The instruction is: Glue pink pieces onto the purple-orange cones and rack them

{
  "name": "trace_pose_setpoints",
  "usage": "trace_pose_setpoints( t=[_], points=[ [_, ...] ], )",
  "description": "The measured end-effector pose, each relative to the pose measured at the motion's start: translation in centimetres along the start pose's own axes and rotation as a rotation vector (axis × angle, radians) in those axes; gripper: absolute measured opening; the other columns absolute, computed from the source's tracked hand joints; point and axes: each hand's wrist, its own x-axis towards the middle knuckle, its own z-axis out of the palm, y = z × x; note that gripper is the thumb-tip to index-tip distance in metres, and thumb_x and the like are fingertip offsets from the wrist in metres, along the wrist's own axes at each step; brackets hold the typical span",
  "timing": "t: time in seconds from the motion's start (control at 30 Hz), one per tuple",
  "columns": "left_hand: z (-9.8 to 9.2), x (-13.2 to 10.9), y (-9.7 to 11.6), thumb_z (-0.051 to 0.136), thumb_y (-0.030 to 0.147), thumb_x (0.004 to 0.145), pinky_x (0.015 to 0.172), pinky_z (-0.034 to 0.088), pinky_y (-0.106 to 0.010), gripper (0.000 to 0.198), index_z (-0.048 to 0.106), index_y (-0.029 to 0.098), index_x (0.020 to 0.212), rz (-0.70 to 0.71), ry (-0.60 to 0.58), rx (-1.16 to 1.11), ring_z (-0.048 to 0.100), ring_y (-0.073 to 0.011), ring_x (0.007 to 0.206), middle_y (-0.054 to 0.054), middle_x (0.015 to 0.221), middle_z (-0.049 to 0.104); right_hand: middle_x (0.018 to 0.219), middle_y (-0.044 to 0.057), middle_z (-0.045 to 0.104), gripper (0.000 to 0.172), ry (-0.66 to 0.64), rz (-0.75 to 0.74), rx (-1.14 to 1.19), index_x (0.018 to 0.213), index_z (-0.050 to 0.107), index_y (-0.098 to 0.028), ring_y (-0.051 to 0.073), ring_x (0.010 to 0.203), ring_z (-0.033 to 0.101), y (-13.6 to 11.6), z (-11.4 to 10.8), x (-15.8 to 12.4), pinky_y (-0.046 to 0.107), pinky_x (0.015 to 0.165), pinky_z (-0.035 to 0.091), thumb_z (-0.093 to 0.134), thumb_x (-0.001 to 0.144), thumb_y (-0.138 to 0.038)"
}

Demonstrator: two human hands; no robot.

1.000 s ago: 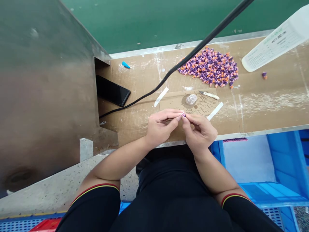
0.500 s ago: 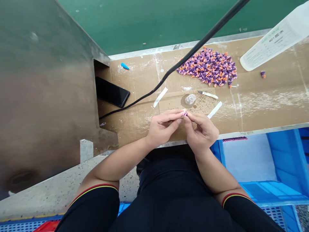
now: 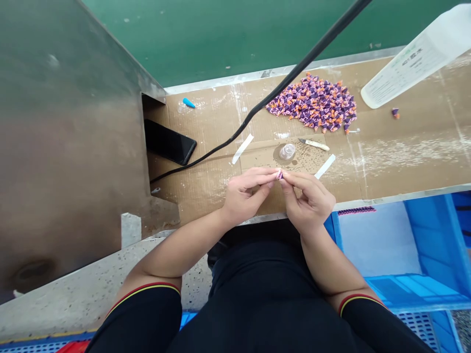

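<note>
Both hands meet over the near edge of the cardboard-covered bench (image 3: 405, 157). My left hand (image 3: 246, 195) and my right hand (image 3: 308, 200) pinch the same tiny purple and pink piece (image 3: 279, 175) between their fingertips. Just beyond the fingers lie a small clear round cap (image 3: 287, 151), a small knife with a pale handle (image 3: 314, 144) and two white strips (image 3: 242, 148) (image 3: 325, 166). A heap of several purple and orange cone-shaped pieces (image 3: 313, 103) sits farther back.
A black phone (image 3: 168, 142) lies at the left by a big metal housing (image 3: 69, 127). A black cable (image 3: 272, 95) crosses the bench. A white bottle (image 3: 412, 63) leans in at the top right. Blue crates (image 3: 423, 245) stand below the bench edge on the right.
The hands have stayed together on the small piece, with only slight finger shifts. The view has drifted a little.
</note>
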Motion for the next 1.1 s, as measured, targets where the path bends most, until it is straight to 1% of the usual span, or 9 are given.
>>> trace_pose_setpoints(
  t=[0.17,0.37,0.6,0.67,0.73,0.83,0.9,1.0,1.1],
  points=[
    [0.2,-0.2,0.0,0.073,0.009,0.103,0.110,0.068,-0.037,0.046,0.080,0.036,0.138,0.015,-0.016,-0.002,0.082,-0.0207,0.123,-0.005,0.133,0.083,0.106,0.002,0.087,0.025,0.038,0.011,0.009,0.116,0.080,-0.029,0.021,0.092,0.086,0.0,0.3,-0.1,0.034,0.082,0.074,0.080,0.100,-0.009],
    [0.3,-0.3,-0.1,0.073,0.010,0.103,0.112,0.068,-0.038,0.045,0.079,0.036,0.140,0.008,-0.030,-0.017,0.081,-0.0213,0.125,-0.006,0.135,0.082,0.105,0.002,0.087,0.021,0.055,0.027,-0.004,0.114,0.080,-0.028,0.021,0.091,0.086,-0.2,0.2,-0.2,0.035,0.081,0.074,0.080,0.102,-0.011],
    [0.2,-0.4,0.1,0.072,0.012,0.105,0.112,0.068,-0.040,0.042,0.080,0.035,0.140,-0.010,-0.038,0.004,0.081,-0.0224,0.125,-0.006,0.135,0.082,0.105,0.002,0.087,0.020,0.058,0.042,0.005,0.114,0.081,-0.029,0.021,0.092,0.086,-0.4,0.3,-0.2,0.035,0.082,0.074,0.079,0.102,-0.013],
    [0.3,-0.4,0.1,0.073,0.013,0.104,0.110,0.069,-0.038,0.043,0.079,0.034,0.141,-0.006,-0.043,-0.001,0.080,-0.0225,0.127,-0.007,0.136,0.082,0.106,0.002,0.088,0.020,0.024,0.060,0.020,0.115,0.082,-0.030,0.021,0.093,0.086,-0.3,0.0,-0.1,0.035,0.083,0.074,0.079,0.103,-0.014],
    [0.5,-0.4,0.1,0.074,0.014,0.104,0.097,0.071,-0.030,0.046,0.076,0.033,0.145,-0.003,-0.035,-0.033,0.080,-0.0214,0.125,-0.009,0.140,0.080,0.106,0.002,0.088,0.020,-0.041,0.069,0.032,0.117,0.083,-0.030,0.021,0.093,0.086,0.1,-0.8,0.2,0.034,0.084,0.074,0.078,0.104,-0.016],
    [0.7,-0.4,0.0,0.074,0.016,0.103,0.074,0.067,-0.021,0.051,0.071,0.032,0.152,-0.005,-0.009,-0.061,0.081,-0.0168,0.108,-0.012,0.148,0.076,0.106,0.000,0.088,0.024,-0.177,0.016,0.010,0.120,0.085,-0.032,0.020,0.092,0.086,1.6,-3.0,0.9,0.031,0.085,0.073,0.078,0.104,-0.015],
    [0.7,-0.4,-0.1,0.074,0.017,0.104,0.070,0.065,-0.020,0.050,0.071,0.031,0.152,-0.007,0.010,-0.045,0.079,-0.0142,0.098,-0.013,0.148,0.076,0.107,-0.001,0.088,0.027,-0.318,-0.048,-0.038,0.122,0.084,-0.032,0.019,0.094,0.087,3.1,-5.1,1.5,0.029,0.086,0.073,0.075,0.106,-0.013],
    [0.6,-0.2,-0.1,0.072,0.018,0.105,0.068,0.064,-0.020,0.043,0.075,0.029,0.146,-0.023,0.031,-0.010,0.076,-0.0136,0.093,-0.013,0.143,0.079,0.113,0.002,0.088,0.026,-0.590,-0.132,-0.144,0.122,0.083,-0.029,0.020,0.097,0.086,5.1,-8.1,2.4,0.030,0.085,0.072,0.065,0.110,-0.013],
    [0.6,-0.1,-0.1,0.072,0.019,0.105,0.065,0.062,-0.020,0.037,0.078,0.027,0.141,-0.019,0.033,0.019,0.076,-0.0135,0.090,-0.013,0.138,0.081,0.119,0.009,0.086,0.026,-0.787,-0.206,-0.219,0.120,0.081,-0.024,0.024,0.103,0.085,6.2,-9.7,3.0,0.036,0.086,0.073,0.058,0.113,-0.014]
  ],
)
